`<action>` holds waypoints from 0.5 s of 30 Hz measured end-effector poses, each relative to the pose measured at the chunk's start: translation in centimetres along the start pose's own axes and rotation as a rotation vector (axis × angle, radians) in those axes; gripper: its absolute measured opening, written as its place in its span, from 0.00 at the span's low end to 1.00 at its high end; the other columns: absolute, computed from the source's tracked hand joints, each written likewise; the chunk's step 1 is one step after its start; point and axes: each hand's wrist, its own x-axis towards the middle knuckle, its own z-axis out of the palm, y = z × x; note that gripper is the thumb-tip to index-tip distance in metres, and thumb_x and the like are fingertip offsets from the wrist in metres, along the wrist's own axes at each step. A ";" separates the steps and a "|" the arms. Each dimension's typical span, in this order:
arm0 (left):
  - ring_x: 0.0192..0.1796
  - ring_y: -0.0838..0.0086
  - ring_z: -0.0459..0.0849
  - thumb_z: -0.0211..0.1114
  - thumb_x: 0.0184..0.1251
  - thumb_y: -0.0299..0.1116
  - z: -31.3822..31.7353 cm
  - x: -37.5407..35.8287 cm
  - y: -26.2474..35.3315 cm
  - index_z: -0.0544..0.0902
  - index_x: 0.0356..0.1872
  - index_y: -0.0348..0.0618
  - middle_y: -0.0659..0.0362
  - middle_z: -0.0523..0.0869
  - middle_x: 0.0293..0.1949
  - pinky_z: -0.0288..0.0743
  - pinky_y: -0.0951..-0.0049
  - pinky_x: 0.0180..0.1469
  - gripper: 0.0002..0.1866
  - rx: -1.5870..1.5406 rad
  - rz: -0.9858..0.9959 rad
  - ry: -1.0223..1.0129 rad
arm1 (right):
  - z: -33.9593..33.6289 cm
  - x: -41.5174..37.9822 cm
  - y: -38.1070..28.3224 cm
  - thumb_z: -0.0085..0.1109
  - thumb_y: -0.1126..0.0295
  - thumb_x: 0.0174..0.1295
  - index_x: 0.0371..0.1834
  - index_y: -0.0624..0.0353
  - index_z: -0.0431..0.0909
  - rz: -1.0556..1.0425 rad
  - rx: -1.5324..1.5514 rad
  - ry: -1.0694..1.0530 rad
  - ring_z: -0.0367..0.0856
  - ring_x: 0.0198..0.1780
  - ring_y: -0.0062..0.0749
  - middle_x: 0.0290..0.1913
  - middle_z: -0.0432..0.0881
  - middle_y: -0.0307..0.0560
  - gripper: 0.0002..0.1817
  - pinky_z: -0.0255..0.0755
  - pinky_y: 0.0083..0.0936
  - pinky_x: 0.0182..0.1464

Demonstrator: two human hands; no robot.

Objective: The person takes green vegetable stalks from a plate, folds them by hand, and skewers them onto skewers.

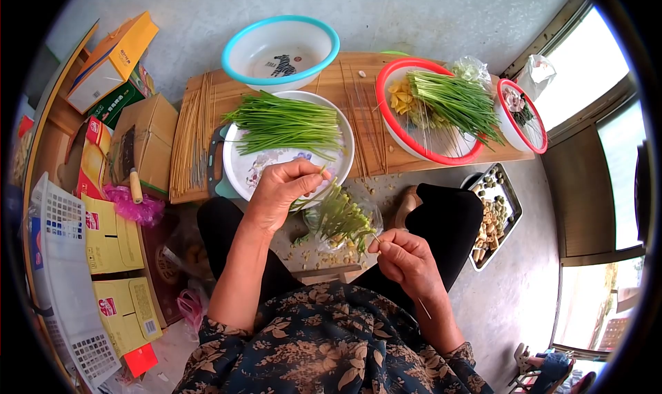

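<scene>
My left hand [284,189] pinches a few green stalks just over the near rim of a white plate [243,168] that holds a pile of cut green chives [286,123]. My right hand [408,257] grips a thin bamboo skewer [378,241] threaded with a fan of folded green stalks [339,216]. The skewer's other end pokes out behind my wrist. Both hands are above my lap, in front of a low wooden board [345,83].
On the board stand a blue-rimmed white bowl [281,49], a red-rimmed bowl [427,111] with chives and yellow pieces, a smaller red-rimmed bowl [522,114] and loose bamboo skewers [189,139]. A tray of skewered food [493,211] lies on the floor at right. Cardboard boxes [141,142] crowd the left.
</scene>
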 end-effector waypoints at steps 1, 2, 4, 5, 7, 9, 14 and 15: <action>0.34 0.85 0.74 0.66 0.63 0.26 0.0 0.0 0.0 0.86 0.38 0.34 0.66 0.82 0.33 0.67 0.83 0.39 0.06 0.003 -0.004 -0.003 | -0.1 0.0 0.0 0.50 0.69 0.71 0.42 0.66 0.78 0.008 0.009 -0.010 0.55 0.18 0.12 0.17 0.63 0.29 0.11 0.46 0.13 0.20; 0.34 0.85 0.74 0.66 0.63 0.26 0.0 0.0 0.0 0.86 0.38 0.34 0.66 0.82 0.33 0.67 0.83 0.39 0.06 0.004 -0.003 -0.003 | 0.0 0.0 0.0 0.50 0.69 0.71 0.42 0.66 0.78 0.008 0.009 -0.011 0.55 0.18 0.12 0.17 0.63 0.29 0.11 0.46 0.13 0.20; 0.34 0.85 0.75 0.67 0.63 0.26 0.2 0.0 0.2 0.86 0.36 0.34 0.66 0.82 0.32 0.68 0.83 0.39 0.06 0.033 -0.035 -0.039 | 0.0 0.0 -0.1 0.50 0.69 0.71 0.42 0.66 0.79 0.002 0.022 -0.022 0.55 0.18 0.12 0.17 0.63 0.29 0.11 0.46 0.13 0.20; 0.34 0.85 0.75 0.67 0.63 0.26 0.3 -0.1 0.1 0.86 0.36 0.34 0.66 0.82 0.32 0.68 0.83 0.39 0.06 0.033 -0.034 -0.039 | 0.1 0.1 -0.1 0.50 0.69 0.71 0.42 0.66 0.79 0.002 0.022 -0.022 0.55 0.18 0.12 0.17 0.63 0.29 0.11 0.46 0.13 0.20; 0.33 0.80 0.74 0.65 0.63 0.25 0.5 -0.2 -0.2 0.83 0.32 0.34 0.65 0.78 0.30 0.69 0.78 0.39 0.04 0.021 -0.042 -0.036 | 0.4 0.2 -0.3 0.50 0.68 0.71 0.40 0.65 0.78 0.001 -0.013 0.004 0.54 0.15 0.13 0.14 0.61 0.29 0.10 0.47 0.15 0.18; 0.34 0.80 0.75 0.66 0.63 0.26 0.2 -0.1 -0.5 0.84 0.33 0.34 0.64 0.80 0.32 0.70 0.78 0.40 0.05 0.022 -0.048 -0.045 | 0.4 0.2 -0.3 0.50 0.69 0.71 0.40 0.65 0.78 0.001 -0.013 0.004 0.54 0.15 0.13 0.14 0.61 0.29 0.10 0.47 0.15 0.19; 0.40 0.79 0.78 0.67 0.62 0.28 0.5 0.0 -0.1 0.84 0.40 0.35 0.60 0.84 0.40 0.71 0.79 0.46 0.09 0.017 -0.053 -0.064 | 0.1 0.0 -0.4 0.50 0.70 0.71 0.42 0.65 0.78 0.014 -0.011 -0.026 0.56 0.18 0.12 0.17 0.63 0.28 0.10 0.47 0.13 0.21; 0.43 0.79 0.79 0.68 0.61 0.28 0.6 0.2 0.0 0.84 0.43 0.35 0.59 0.85 0.42 0.71 0.78 0.49 0.11 -0.031 -0.053 -0.150 | 0.3 0.0 -0.6 0.50 0.70 0.71 0.41 0.65 0.78 0.019 -0.004 -0.011 0.55 0.17 0.12 0.17 0.63 0.28 0.10 0.47 0.13 0.21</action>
